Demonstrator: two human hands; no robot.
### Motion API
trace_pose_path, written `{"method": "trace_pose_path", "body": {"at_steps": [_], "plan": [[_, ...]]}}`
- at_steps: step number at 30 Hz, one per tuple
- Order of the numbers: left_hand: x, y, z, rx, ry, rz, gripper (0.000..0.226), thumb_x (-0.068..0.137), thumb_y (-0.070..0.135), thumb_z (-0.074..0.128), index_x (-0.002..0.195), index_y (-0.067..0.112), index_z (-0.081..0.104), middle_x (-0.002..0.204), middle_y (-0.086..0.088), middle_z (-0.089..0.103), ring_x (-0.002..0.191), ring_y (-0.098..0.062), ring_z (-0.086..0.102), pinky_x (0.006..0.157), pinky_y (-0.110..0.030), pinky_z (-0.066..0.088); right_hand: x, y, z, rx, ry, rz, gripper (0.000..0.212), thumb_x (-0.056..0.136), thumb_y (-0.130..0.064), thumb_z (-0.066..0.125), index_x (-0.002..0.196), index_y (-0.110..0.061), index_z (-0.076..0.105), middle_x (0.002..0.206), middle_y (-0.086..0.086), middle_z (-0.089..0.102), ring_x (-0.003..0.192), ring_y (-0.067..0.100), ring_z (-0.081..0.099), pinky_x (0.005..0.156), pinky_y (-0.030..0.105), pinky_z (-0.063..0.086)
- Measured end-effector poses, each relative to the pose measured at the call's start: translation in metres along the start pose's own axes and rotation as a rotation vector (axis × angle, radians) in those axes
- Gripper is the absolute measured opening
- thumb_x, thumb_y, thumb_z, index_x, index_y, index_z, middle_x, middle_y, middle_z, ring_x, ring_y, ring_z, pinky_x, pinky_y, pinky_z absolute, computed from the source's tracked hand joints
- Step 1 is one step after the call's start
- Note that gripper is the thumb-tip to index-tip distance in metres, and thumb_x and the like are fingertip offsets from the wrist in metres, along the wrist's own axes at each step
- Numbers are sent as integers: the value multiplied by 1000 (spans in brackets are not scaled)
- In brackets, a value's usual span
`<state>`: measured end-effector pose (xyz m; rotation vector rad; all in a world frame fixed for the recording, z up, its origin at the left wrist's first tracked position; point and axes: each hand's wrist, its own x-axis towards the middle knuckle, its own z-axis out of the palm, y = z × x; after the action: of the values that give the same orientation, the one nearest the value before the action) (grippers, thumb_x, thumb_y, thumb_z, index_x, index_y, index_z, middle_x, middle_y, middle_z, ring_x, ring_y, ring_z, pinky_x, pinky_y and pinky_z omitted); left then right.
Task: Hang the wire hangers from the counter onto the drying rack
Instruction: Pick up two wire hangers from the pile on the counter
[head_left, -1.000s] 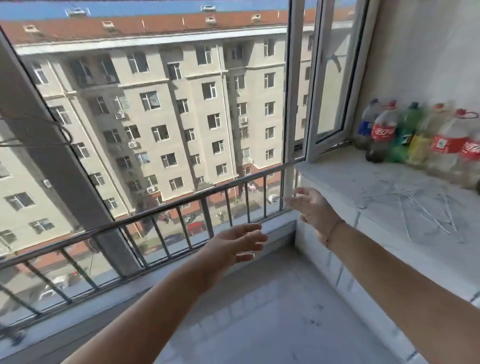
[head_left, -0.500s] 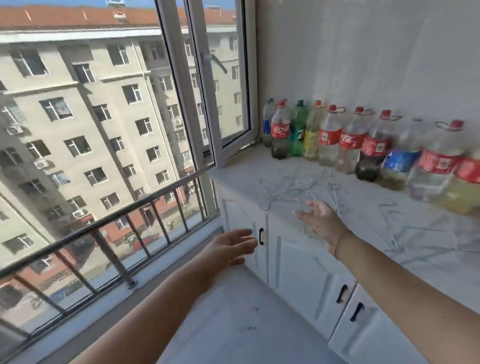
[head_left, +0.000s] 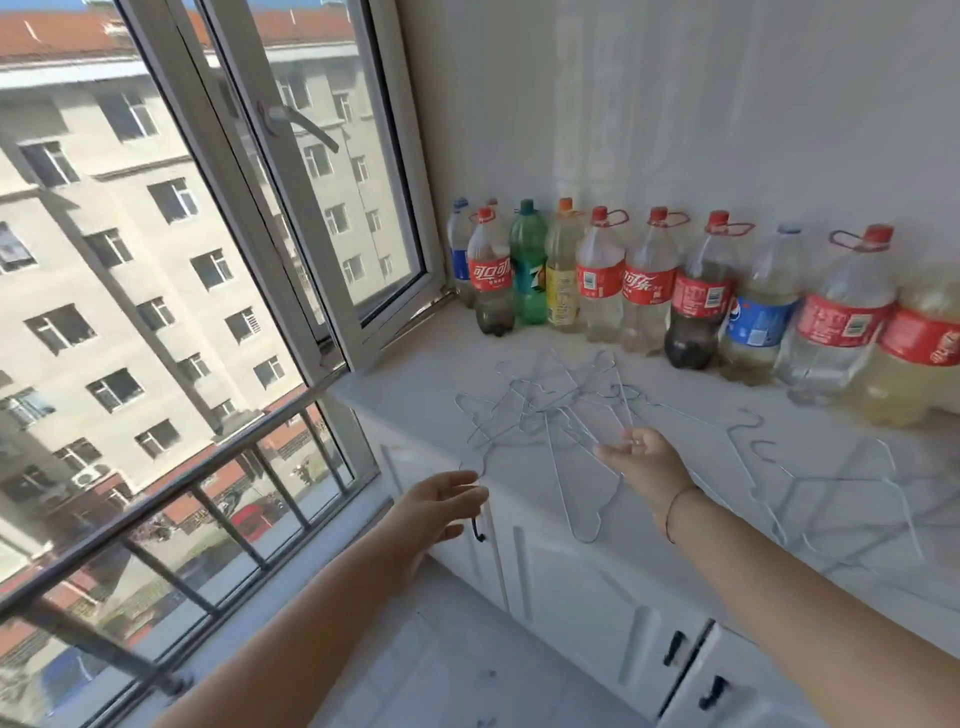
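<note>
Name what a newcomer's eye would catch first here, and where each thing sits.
A long row of soda bottles lines the wall at the back of the counter. In front of them lies a tangle of wire hangers, with the right hand stretched over its near edge. To the left, an open window shows a pale apartment block.

right hand (head_left: 641, 460) spread over wire hangers (head_left: 540, 405) on counter (head_left: 415, 366) | left hand (head_left: 436, 506) spread beside cabinet (head_left: 571, 587)
</note>
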<state>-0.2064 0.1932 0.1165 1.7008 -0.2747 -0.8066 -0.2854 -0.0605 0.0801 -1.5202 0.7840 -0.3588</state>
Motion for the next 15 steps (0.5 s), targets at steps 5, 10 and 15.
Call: {"method": "trace_pose_path", "body": {"at_steps": [5, 10, 15], "plan": [[85, 18, -20, 21, 15, -4, 41, 86, 23, 66, 125, 14, 56, 119, -5, 65, 110, -18, 60, 101, -37, 43, 63, -8, 16, -19, 71, 21, 42, 77, -15, 72, 112, -11, 51, 95, 4, 54, 89, 20, 54, 83, 31, 42], [159, 28, -29, 34, -6, -46, 41, 86, 22, 66, 125, 13, 56, 118, -5, 65, 108, -19, 61, 100, -37, 43, 115, -5, 26, 2, 114, 76, 43, 75, -16, 73, 112, -12, 52, 98, 5, 54, 89, 21, 55, 91, 40, 46], [224, 26, -25, 74, -14, -85, 44, 86, 24, 66, 126, 13, 55, 111, -2, 65, 105, -18, 61, 97, -35, 44, 151, 3, 28, -17, 148, 127, 44, 75, -15, 73, 113, -11, 52, 97, 6, 54, 85, 20, 54, 84, 37, 47]]}}
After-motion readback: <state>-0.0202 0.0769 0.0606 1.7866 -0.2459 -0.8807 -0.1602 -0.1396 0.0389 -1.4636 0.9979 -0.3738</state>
